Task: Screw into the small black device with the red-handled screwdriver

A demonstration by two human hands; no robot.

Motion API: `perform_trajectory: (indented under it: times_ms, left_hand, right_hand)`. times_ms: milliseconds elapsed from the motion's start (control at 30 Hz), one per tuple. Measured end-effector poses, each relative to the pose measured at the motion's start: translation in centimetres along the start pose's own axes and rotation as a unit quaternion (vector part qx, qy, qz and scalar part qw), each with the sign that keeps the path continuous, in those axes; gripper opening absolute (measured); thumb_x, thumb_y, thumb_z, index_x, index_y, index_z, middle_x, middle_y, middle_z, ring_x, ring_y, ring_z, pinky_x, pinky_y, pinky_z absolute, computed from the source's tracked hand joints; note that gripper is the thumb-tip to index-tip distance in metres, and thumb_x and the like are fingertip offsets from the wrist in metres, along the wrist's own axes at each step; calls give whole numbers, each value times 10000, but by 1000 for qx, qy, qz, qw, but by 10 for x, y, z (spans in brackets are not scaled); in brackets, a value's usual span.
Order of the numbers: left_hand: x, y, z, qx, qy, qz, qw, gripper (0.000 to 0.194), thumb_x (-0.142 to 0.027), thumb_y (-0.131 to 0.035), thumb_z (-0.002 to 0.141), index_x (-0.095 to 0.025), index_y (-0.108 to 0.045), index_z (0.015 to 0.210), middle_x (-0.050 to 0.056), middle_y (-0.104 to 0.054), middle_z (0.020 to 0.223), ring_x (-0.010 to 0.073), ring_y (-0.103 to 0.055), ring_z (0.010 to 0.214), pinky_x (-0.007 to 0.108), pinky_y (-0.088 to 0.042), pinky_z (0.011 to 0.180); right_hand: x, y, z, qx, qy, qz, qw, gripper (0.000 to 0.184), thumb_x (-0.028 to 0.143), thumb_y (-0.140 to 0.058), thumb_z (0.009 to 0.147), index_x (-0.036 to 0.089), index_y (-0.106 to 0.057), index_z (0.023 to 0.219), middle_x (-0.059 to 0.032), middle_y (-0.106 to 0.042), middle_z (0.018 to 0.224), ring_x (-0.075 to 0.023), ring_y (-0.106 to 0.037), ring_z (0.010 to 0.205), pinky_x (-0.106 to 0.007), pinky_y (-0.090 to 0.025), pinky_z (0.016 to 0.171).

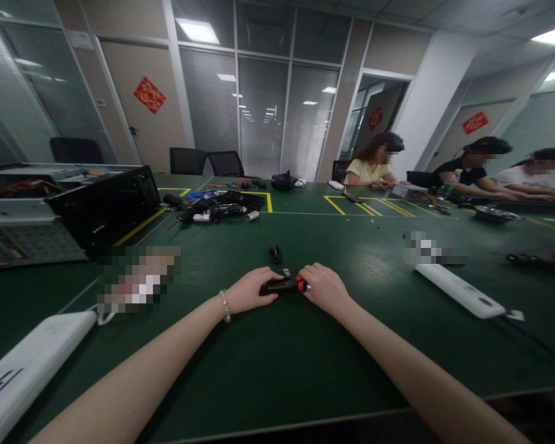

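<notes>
In the head view my left hand (pixel 252 288) pinches the dark end of a small black object with a red part (pixel 284 285), thumb and fingers on either side of it. My right hand (pixel 324 288) has its fingers curled round the red end, where a small silvery bit shows. Both hands are close together, low over the green table. Fingers hide much of the object, so its exact kind is unclear. A small tan scrap shows beside my left fingertips. Just beyond the hands lies a small black bundle (pixel 274 253), perhaps a coiled cable.
An opened computer case (pixel 106 209) stands at the left on the green table (pixel 240 370). Cables and a drill-like tool (pixel 185 214) lie behind. White power banks (pixel 37 351) flank my arms, another white one (pixel 462 290) at right. Several people sit at the far right.
</notes>
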State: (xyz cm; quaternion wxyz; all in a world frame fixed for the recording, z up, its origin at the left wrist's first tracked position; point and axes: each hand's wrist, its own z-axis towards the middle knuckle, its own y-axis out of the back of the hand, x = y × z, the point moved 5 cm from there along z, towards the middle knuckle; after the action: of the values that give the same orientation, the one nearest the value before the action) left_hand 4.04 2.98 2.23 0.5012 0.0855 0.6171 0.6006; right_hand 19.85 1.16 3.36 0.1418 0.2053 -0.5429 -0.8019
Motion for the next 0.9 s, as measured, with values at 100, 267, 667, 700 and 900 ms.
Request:
perform_trajectory:
  times_ms: [100,267,667,700,900]
  left_hand:
    - [0,-1,0,3,2,-4,1000,382,-242,-588,755,-227,-492,1124,38,-526,1019,189,-513,899,332,-416,799]
    - [1,-1,0,2,-1,-2,1000,385,-241,-591,753,-221,-492,1124,42,-527,999,188,-516,876,328,-420,782]
    - [-1,0,0,-1,-11,9,1000,392,-231,-587,753,-220,-489,1132,40,-528,1000,186,-514,887,321,-413,798]
    - [-1,0,0,-1,-11,8,1000,391,-231,-587,753,-221,-489,1132,40,-527,1001,184,-515,882,319,-414,793]
    - [2,-1,0,-3,-8,9,1000,384,-240,-592,751,-224,-494,1122,38,-529,977,177,-516,839,305,-421,745]
  right_hand:
    - [0,0,0,-1,-1,2,1000,193,178,-557,689,156,-607,874,-56,-620,852,-165,-516,760,-257,-407,688]
    - [-1,0,0,-5,1,5,1000,188,176,-550,696,158,-607,874,-52,-620,860,-164,-513,757,-256,-410,689]
    - [-1,-3,1,-3,0,2,1000,181,184,-552,693,154,-610,861,-49,-618,837,-170,-509,756,-262,-398,694]
    - [-2,-3,1,-4,0,4,1000,183,182,-552,692,154,-610,864,-49,-618,839,-168,-508,755,-260,-398,693]
    - [-1,-1,0,-9,3,4,1000,178,173,-550,693,151,-610,859,-51,-618,837,-164,-507,751,-256,-395,686]
